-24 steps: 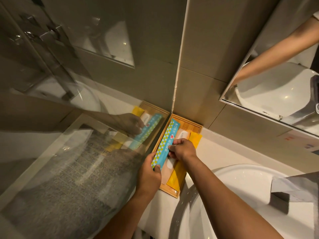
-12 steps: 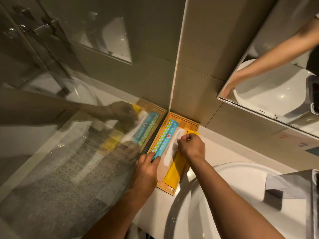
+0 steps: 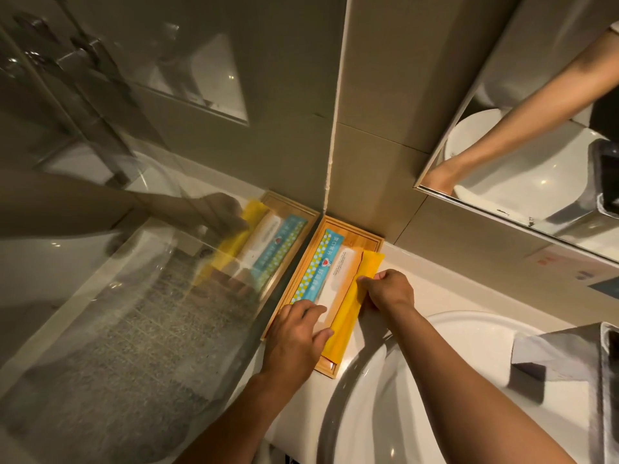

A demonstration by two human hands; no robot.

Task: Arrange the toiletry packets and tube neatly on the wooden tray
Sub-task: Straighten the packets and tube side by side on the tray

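At the frame's centre, three items are laid side by side in the tray (image 3: pixel 351 231): blue packet (image 3: pixel 313 267), white tube (image 3: pixel 336 276), yellow packet (image 3: pixel 351 303). The tube's near end is pressed by the flat, spread left hand (image 3: pixel 294 333). The yellow packet's edge is pinched by the right hand (image 3: pixel 388 289).

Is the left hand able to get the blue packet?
Probably yes. The left hand rests on the tray's near end, right by the blue packet, whose top lies uncovered with nothing blocking it.
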